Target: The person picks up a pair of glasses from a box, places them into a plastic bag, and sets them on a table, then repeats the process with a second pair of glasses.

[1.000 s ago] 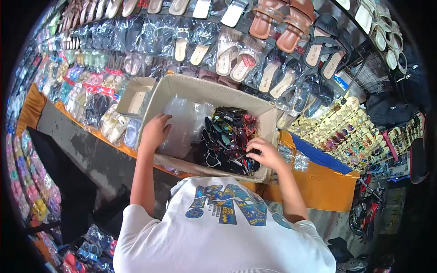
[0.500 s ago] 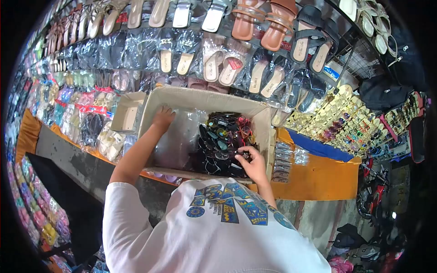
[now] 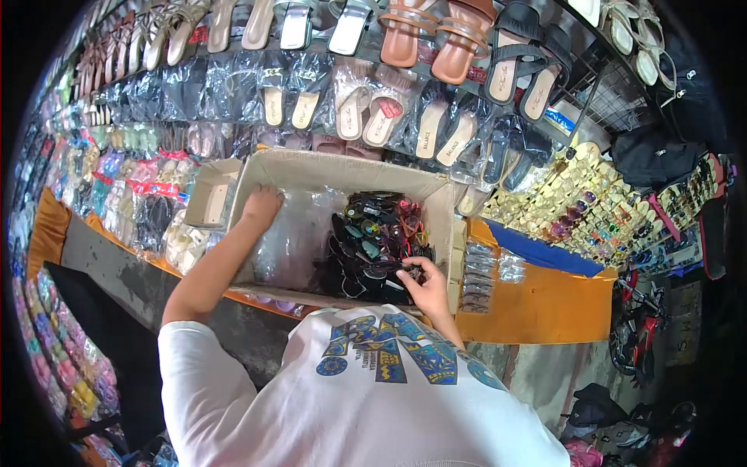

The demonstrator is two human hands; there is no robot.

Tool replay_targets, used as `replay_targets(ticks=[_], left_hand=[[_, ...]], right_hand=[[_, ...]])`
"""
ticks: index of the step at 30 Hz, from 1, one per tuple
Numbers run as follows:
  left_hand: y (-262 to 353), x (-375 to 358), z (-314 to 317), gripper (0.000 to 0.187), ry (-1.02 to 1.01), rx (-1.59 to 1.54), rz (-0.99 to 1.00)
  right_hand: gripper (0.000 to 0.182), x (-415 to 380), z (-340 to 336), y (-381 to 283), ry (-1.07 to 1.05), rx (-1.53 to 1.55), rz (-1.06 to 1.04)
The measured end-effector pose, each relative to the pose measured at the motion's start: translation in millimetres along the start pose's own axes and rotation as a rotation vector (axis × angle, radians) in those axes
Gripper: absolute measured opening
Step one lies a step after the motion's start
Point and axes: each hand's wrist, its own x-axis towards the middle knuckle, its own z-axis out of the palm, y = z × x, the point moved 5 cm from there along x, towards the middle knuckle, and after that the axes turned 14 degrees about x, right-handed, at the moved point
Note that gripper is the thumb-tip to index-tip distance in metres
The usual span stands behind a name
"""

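Observation:
A large cardboard box (image 3: 346, 163) stands open in front of me. Its right half holds a heap of sunglasses (image 3: 372, 237), mostly dark with some red and coloured lenses. Clear plastic (image 3: 299, 249) covers the bottom on the left. My left hand (image 3: 263, 205) is inside by the left wall, fingers curled beside the plastic; whatever they grip is hidden. At the heap's right edge, my right hand (image 3: 429, 289) has thumb and forefinger pinched on a dark pair of sunglasses (image 3: 412, 268).
Rows of sandals (image 3: 401, 40) rise behind the box. A small carton (image 3: 212, 196) sits at its left. On the right are an orange cloth-covered surface (image 3: 537, 307), wrapped glasses (image 3: 476, 288) and a yellowish display of small items (image 3: 560, 202). A dark bag (image 3: 657, 156) hangs at upper right.
My left hand has shifted slightly left and its fingers look more curled. My right hand stays at the heap's right edge, now pinching the glasses. The view has shifted a little.

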Motion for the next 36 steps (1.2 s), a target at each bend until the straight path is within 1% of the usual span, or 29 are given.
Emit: replay_targets(ticks=[2,3,4,6,7,8,10,11,13,14,16,17,18,20,21,22,24,25,27,28,29,30,31,33,34,36], left_hand=[[-10,-12,-20,0.023,-0.074,-0.010,-0.019],[-17,-19,-32,0.022,-0.049,-0.001,-0.058],[-23,-28,-44,0.022,-0.056,0.000,-0.057],[-45,-48,-73,0.022,-0.063,-0.037,-0.188],[-56,-58,-94,0.026,-0.040,-0.064,-0.240],[-64,-65,-112,0.026,-0.046,-0.059,-0.240],[-82,-80,-143,0.040,0.110,-0.230,-0.446],[-78,-82,-144,0.040,0.106,-0.225,-0.444],[-77,-91,-145,0.064,0.171,-0.295,-0.641],[-68,-89,-147,0.064,0.166,-0.293,-0.637],[-47,-86,-136,0.081,-0.114,-0.415,-0.687],[-31,-84,-119,0.097,-0.208,-0.375,-0.627],[-28,-84,-123,0.097,-0.212,-0.375,-0.624],[-9,-80,-124,0.103,-0.444,-0.664,-0.515],[-10,-79,-123,0.097,-0.400,-0.701,-0.498],[-14,-79,-115,0.097,-0.401,-0.701,-0.493],[-21,-69,-92,0.077,-0.334,-0.832,-0.390],[-26,-66,-81,0.077,-0.335,-0.830,-0.389],[-30,-52,-79,0.055,-0.125,-0.512,-0.127],[-33,-43,-82,0.055,-0.124,-0.509,-0.127],[-32,-31,-85,0.052,-0.148,-0.450,-0.071],[-32,-22,-87,0.055,-0.170,-0.392,-0.016],[-31,-15,-79,0.055,-0.167,-0.389,-0.015],[-14,4,-64,0.056,0.111,-0.288,0.178],[-9,14,-53,0.056,0.116,-0.286,0.181],[8,27,-36,0.054,0.150,-0.269,0.359]], right_hand=[[0.028,2,-1,3,-0.004,0.017,-0.012],[0.028,1,-1,5,-0.004,0.035,-0.022],[0.028,1,-1,9,-0.008,0.038,-0.018],[0.028,1,-1,13,-0.004,0.051,-0.043],[0.027,1,1,7,0.001,0.063,-0.041],[0.027,2,2,6,-0.003,0.070,-0.039],[0.027,2,3,4,0.004,0.066,-0.049],[0.027,2,2,4,0.013,0.050,-0.007],[0.027,3,2,2,0.011,0.041,0.017],[0.027,3,2,3,0.009,0.026,0.038],[0.028,4,2,9,0.006,0.051,0.017],[0.028,5,3,9,0.003,0.061,-0.021],[0.028,5,3,6,0.001,0.069,-0.059],[0.027,2,1,2,-0.013,0.042,-0.048],[0.027,1,0,0,0.000,0.037,-0.023],[0.027,0,-2,0,0.013,0.032,0.002],[0.028,0,-3,5,0.033,0.063,-0.010],[0.029,0,-3,6,0.047,0.095,-0.024],[0.030,0,-3,7,0.064,0.113,-0.011],[0.031,1,-3,7,0.080,0.128,0.000],[0.031,1,-5,15,0.085,0.136,0.025],[0.031,1,-5,14,0.087,0.137,0.023],[0.031,0,-5,14,0.099,0.178,0.050],[0.031,0,-5,14,0.117,0.220,0.071],[0.031,-1,-5,14,0.116,0.237,0.060],[0.032,-1,-6,13,0.118,0.252,0.047]])
